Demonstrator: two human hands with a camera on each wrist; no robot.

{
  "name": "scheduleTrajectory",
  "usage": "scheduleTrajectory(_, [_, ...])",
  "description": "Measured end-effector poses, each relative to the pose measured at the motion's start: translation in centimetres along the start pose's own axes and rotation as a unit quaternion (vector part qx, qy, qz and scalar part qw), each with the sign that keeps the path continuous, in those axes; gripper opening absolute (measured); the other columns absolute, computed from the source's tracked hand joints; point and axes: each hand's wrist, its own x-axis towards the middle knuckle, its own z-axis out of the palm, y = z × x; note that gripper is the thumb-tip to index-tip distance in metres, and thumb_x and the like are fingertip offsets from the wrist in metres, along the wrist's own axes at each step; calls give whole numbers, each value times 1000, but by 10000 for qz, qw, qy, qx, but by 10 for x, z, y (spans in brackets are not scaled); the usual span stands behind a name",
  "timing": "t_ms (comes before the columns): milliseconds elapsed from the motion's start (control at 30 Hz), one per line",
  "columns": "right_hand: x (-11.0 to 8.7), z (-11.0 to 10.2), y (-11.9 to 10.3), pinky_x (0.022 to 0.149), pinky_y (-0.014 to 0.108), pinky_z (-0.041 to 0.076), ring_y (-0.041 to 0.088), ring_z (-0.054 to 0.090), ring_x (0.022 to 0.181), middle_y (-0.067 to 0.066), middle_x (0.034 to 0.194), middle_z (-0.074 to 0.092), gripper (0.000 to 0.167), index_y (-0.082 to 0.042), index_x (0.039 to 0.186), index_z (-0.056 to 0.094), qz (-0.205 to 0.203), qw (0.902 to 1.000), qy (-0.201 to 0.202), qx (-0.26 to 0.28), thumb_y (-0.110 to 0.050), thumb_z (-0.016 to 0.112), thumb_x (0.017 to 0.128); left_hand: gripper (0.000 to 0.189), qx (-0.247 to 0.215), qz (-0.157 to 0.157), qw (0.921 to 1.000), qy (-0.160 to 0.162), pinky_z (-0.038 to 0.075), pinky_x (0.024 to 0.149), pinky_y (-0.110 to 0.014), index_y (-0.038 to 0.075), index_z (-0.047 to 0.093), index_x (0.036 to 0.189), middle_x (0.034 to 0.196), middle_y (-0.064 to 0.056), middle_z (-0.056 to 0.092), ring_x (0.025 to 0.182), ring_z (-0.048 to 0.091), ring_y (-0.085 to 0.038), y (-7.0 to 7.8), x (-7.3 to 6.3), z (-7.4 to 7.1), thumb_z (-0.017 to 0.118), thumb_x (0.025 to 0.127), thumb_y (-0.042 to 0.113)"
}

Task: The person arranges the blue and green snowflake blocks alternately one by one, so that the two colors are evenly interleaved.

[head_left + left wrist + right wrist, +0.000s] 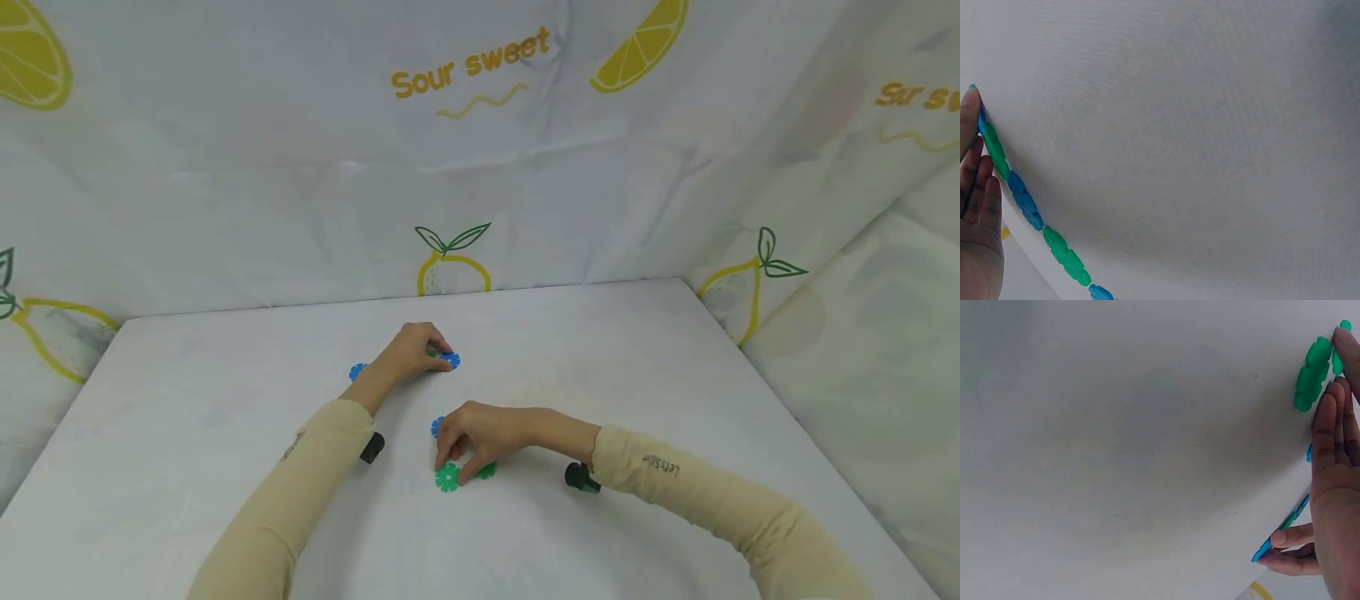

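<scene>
My left hand (411, 354) pinches a blue snowflake disc (451, 360) at its edges, on the white table. That disc ends a row of alternating blue and green ones; in the left wrist view a green disc (1065, 255) and a blue disc (1024, 200) lie in it. In the head view the hand covers most of the row, and another blue disc (357, 372) shows left of the wrist. Nearer the front, my right hand (480, 433) holds a green snowflake disc (447, 477) between thumb and fingers. A second green disc (487, 470) lies beside its thumb.
One more blue disc (437, 427) peeks out behind the right hand's fingers. The white table (225, 433) meets a lemon-print cloth (300, 208) along its back edge. Black wrist devices (582, 477) sit under both forearms.
</scene>
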Motion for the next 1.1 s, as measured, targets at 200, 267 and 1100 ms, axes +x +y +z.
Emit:
scheduleTrajectory(200, [0, 0, 1, 78, 14, 50, 3, 59, 83, 0, 97, 66, 26, -5, 102, 74, -91, 9999, 118, 69, -12, 81, 77, 24, -23, -77, 10000, -18, 47, 94, -38, 1, 73, 97, 100, -8, 68, 100, 61, -24, 2, 0, -1, 81, 77, 13])
scheduleTrajectory(267, [0, 1, 2, 76, 14, 50, 3, 58, 82, -1, 95, 66, 26, -6, 101, 73, -91, 9998, 152, 63, -13, 81, 77, 24, -8, -88, 10000, -18, 47, 94, -38, 1, 73, 97, 100, -9, 68, 100, 60, -24, 2, -1, -1, 81, 77, 12])
scheduleTrajectory(1100, [-8, 3, 7, 60, 13, 44, 4, 50, 68, 0, 85, 60, 29, -7, 102, 73, -21, 9975, 706, -72, -19, 82, 77, 23, 26, -64, 10000, -43, 48, 92, -36, 1, 73, 97, 100, -9, 68, 100, 61, -24, 3, -1, -2, 80, 78, 12])
